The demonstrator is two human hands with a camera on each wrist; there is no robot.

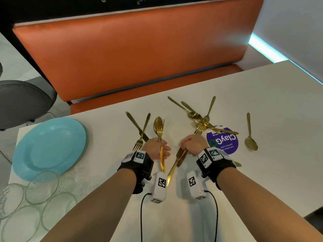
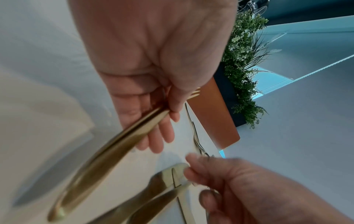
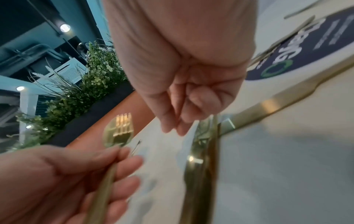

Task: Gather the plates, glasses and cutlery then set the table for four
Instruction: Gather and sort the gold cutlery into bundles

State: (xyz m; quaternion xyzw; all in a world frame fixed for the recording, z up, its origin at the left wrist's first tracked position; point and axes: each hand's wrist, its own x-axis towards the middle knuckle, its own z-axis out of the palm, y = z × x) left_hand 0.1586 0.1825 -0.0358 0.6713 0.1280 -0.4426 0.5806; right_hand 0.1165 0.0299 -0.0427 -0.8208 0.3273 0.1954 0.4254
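Between the two wrists, low over the white table (image 1: 227,172), the sorting of the gold cutlery is in hand, and the laying of four places has, by my judgement, not begun. Left hand (image 1: 154,147) has thumb and fingers curled round a fork and spoon (image 1: 160,130) held together; above the grip the bowl and tines point away from the person toward the orange bench (image 1: 132,55), below it the handles run back toward the wrist, so the long axis lies nearly straight fore and aft. Right hand (image 1: 191,144) is closed round two knives (image 1: 178,159); their free ends slant down from the grip toward the person and toward the other hand. Which end is the blade, I cannot tell. Beyond the right grip lies a tangled heap of cutlery (image 1: 201,119) partly over a purple sticker (image 1: 225,142), with a single spoon (image 1: 250,137) well apart to its outer side. Outward of the left grip a crossed knife and fork (image 1: 141,131) lie on the table, further out the blue plates (image 1: 49,145), and nearer the person the glasses (image 1: 35,198). Next, I judge, each bundle needs completing from the heap, then carrying to a seat.
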